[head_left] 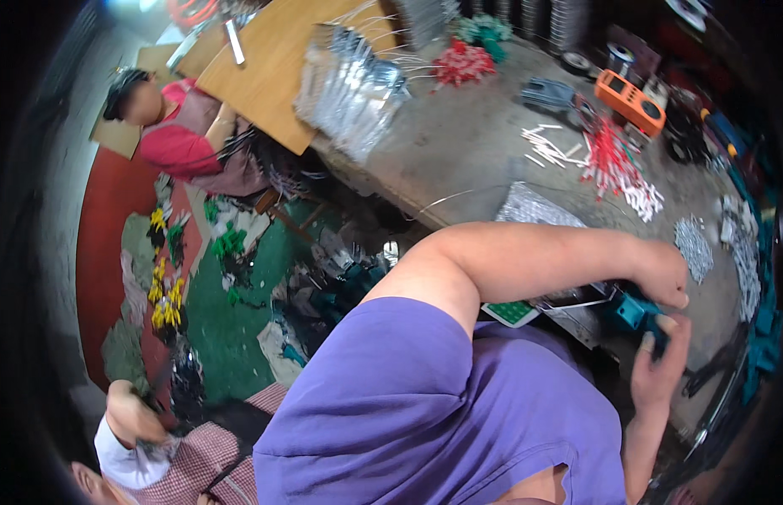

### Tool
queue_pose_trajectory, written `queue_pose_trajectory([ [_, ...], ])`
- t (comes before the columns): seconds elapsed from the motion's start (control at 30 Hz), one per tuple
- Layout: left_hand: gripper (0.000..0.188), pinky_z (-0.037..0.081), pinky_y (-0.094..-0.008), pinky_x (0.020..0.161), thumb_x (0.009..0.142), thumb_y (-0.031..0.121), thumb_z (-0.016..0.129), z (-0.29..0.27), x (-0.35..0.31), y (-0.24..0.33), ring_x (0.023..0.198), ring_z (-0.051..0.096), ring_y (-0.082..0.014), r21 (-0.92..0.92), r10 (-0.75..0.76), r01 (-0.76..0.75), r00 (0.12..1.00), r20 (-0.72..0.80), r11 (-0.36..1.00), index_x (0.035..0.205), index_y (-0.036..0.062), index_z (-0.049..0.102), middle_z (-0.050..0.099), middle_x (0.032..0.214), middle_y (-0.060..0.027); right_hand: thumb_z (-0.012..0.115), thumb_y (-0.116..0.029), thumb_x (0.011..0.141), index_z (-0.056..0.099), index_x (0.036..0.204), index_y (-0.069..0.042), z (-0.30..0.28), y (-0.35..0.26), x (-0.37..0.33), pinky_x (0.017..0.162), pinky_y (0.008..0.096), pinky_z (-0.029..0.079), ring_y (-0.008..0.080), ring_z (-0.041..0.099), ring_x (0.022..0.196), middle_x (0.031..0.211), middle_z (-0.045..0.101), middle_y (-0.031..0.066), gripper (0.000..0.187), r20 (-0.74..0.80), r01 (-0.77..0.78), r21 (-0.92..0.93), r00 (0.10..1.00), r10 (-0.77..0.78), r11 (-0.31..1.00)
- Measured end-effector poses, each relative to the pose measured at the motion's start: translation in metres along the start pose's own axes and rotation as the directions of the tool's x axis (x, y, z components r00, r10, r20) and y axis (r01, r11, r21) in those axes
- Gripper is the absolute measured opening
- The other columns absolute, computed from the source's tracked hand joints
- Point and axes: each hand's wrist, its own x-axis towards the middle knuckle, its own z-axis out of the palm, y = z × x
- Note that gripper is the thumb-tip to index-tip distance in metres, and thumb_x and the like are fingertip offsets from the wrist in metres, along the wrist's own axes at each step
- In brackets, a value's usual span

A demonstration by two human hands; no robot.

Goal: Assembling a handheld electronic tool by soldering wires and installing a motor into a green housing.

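Note:
A small teal plastic housing [631, 313] sits between my two hands at the right side of the view, over the bench edge. My left hand [661, 273] is above it, with its fingers curled closed; what they pinch, if anything, is hidden. From below, my right hand [659, 362] has its thumb and fingers bent around the housing's dark end. Near my left forearm lie a clear bubble-wrap-like sheet [530, 204] and a green-and-white card [511, 313]. A pile of small silvery metal parts [695, 248] lies just beyond my left hand.
The grey bench [459, 160] holds white tubes [551, 145], red-and-white wire bundles [609, 160], an orange meter [630, 101] and a red wire cluster [463, 66]. Teal housings [766, 337] line the right edge. One person [189, 130] sits at a wooden board [269, 63]; another [168, 446] is lower left.

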Motion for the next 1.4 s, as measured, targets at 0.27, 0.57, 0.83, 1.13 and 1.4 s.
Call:
queue_pose_trajectory([
  [0.27,0.065,0.043,-0.0530,0.092,0.067,0.056,0.075,-0.026,-0.086,0.041,0.117,0.048,-0.0400,0.281,0.202,-0.224,0.974,0.107,0.933,0.122,0.0226,0.062,0.046,0.135,-0.0170,0.074,-0.010,0.068,0.050,0.103,0.001,-0.011,0.025,0.022,0.074,0.0504,0.045,0.0464,0.058,0.090,0.091,0.060,0.0277,0.044,0.197,-0.069,-0.275,0.972,0.126,0.959],
  [0.57,0.039,0.044,-0.0501,0.091,0.086,0.034,0.060,-0.016,-0.087,0.041,0.118,0.048,-0.0408,0.417,0.001,-0.095,0.976,0.219,0.904,0.124,0.0362,0.059,0.041,0.143,-0.0088,0.073,-0.011,0.066,0.051,0.097,-0.001,-0.010,0.032,0.033,0.070,0.0507,0.046,0.0465,0.059,0.083,0.083,0.061,0.0270,0.039,0.345,-0.106,-0.476,0.891,0.296,0.873],
  [0.83,0.036,0.041,-0.0476,0.095,0.085,0.032,0.062,-0.008,-0.089,0.041,0.116,0.048,-0.0397,0.382,0.065,-0.117,0.987,0.145,0.917,0.121,0.0341,0.063,0.045,0.136,-0.0128,0.056,-0.018,0.092,0.049,0.125,0.004,-0.102,0.151,-0.043,0.101,0.0421,0.040,0.0405,0.052,0.112,0.117,0.055,0.0228,0.040,-0.173,-0.225,-0.423,0.971,0.165,0.878],
  [1.13,0.045,0.037,-0.0480,0.104,0.078,0.014,0.069,-0.024,-0.096,0.036,0.123,0.044,-0.0448,0.225,0.059,-0.073,0.996,0.066,0.972,0.122,0.0202,0.063,0.044,0.136,-0.0282,0.057,-0.035,0.094,0.034,0.144,-0.006,-0.132,0.168,-0.099,0.102,0.0400,0.039,0.0384,0.051,0.123,0.134,0.053,0.0210,0.062,-0.286,-0.765,-0.404,0.626,0.725,0.501],
  [1.4,0.068,0.042,-0.0458,0.097,0.070,0.011,0.075,-0.021,-0.090,0.056,0.114,0.052,-0.0415,0.195,0.049,-0.042,0.998,-0.033,0.980,0.132,0.0100,0.048,0.053,0.124,-0.0252,0.062,-0.009,0.088,0.048,0.121,0.004,-0.130,0.092,-0.054,0.074,0.0328,0.051,0.0202,0.061,0.080,0.098,0.060,0.0100,0.039,-0.578,-0.030,0.633,0.646,0.498,0.774],
])
